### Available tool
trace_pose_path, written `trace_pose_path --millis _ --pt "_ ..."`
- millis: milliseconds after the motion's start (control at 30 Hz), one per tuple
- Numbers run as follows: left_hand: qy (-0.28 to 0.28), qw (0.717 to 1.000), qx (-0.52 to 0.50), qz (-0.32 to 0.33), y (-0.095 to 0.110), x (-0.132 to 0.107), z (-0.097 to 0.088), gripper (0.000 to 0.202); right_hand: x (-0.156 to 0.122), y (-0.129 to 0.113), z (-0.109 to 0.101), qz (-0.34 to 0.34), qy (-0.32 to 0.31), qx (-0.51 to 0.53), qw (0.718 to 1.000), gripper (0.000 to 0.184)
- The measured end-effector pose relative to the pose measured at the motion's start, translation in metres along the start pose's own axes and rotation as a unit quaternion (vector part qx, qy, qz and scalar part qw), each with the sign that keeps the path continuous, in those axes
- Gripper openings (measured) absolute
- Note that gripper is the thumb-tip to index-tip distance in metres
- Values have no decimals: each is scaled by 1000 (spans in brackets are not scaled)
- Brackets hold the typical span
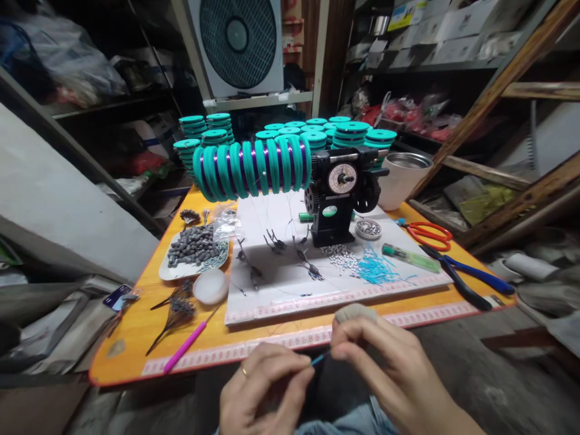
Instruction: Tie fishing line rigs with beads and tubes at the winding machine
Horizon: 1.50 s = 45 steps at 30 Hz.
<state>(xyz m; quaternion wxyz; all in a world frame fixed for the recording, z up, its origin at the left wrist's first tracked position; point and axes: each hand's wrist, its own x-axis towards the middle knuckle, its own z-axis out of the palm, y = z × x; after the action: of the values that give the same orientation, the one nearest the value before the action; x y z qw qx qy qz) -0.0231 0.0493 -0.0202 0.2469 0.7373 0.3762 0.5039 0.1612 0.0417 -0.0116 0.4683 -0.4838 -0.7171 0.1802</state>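
My left hand (267, 383), with a ring on one finger, pinches a short blue tube (319, 359) between thumb and fingertip in front of the table. Close to its right, my right hand (389, 362) is closed in a pinch; what sits between those fingertips is too small to make out. A pale cover (356, 312) wraps one right finger. Beyond both hands is a white board (281, 305). Several similar blue tubes (376, 266) lie on it beside small white beads (339, 258). Dark weights on thin lines (309, 266) rest there too, below teal spools (251, 169).
A black winding machine (335, 199) carries the row of spools. On the left are a plate of grey weights (193, 248), a white dish (211, 286) and a pink-handled hook (185, 347). Pliers (471, 278), red-handled scissors (430, 234) and a green cutter (410, 258) lie right.
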Motion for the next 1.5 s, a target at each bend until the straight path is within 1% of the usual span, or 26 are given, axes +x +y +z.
trace_pose_path --millis 67,100,133,200,267,333,400,500,600,667,733,833,900,967,1067,1133,1200,1267,1400,1500 --pt "-30 993 97 53 -10 12 -12 23 5 9 5 -34 37 -91 995 26" --pt "-40 989 126 67 -15 19 -16 23 7 13 7 -48 48 -140 988 29" --pt "-49 985 146 75 -20 26 -20 22 9 18 8 -58 52 -184 980 31" --pt "-86 979 163 86 -26 40 -23 19 12 25 7 -63 49 -242 967 35" --pt "-138 972 166 96 -29 50 -24 16 12 30 6 -55 39 -259 963 37" --pt "-186 965 157 96 -27 55 -23 14 11 33 4 -47 34 -258 964 36" --pt "-206 964 145 82 -25 56 -24 13 9 33 5 -46 38 -258 964 34" --pt "-187 967 157 77 -25 53 -27 13 10 33 8 -57 53 -267 961 31" --pt "-170 954 224 106 -29 53 -30 12 12 34 9 -69 67 -296 950 30" --pt "-174 940 266 126 -32 54 -31 9 13 37 6 -68 67 -310 946 28" --pt "-186 930 286 136 -33 57 -31 9 12 39 1 -57 60 -305 949 24" --pt "-195 923 298 143 -33 61 -33 9 6 37 -5 -36 66 -285 956 20" --pt "-198 921 300 152 -32 63 -33 10 3 30 -5 -38 67 -287 955 24" --pt "-202 919 299 159 -32 63 -34 11 3 20 3 -64 36 -280 957 34" --pt "-209 919 292 164 -33 64 -35 11 9 7 23 -99 -33 -247 963 38" --pt "-207 919 289 167 -35 64 -36 12 14 3 34 -101 -49 -258 960 42" --pt "-203 919 290 172 -38 64 -36 12 15 4 38 -100 -46 -278 954 45" --pt "-203 917 293 178 -39 65 -36 13 13 9 34 -99 -33 -283 954 43" --pt "-207 914 295 187 -41 64 -40 14 2 21 12 -87 -12 -283 955 38" --pt "-223 908 306 181 -43 63 -44 13 -4 25 -2 -73 -20 -281 957 35"
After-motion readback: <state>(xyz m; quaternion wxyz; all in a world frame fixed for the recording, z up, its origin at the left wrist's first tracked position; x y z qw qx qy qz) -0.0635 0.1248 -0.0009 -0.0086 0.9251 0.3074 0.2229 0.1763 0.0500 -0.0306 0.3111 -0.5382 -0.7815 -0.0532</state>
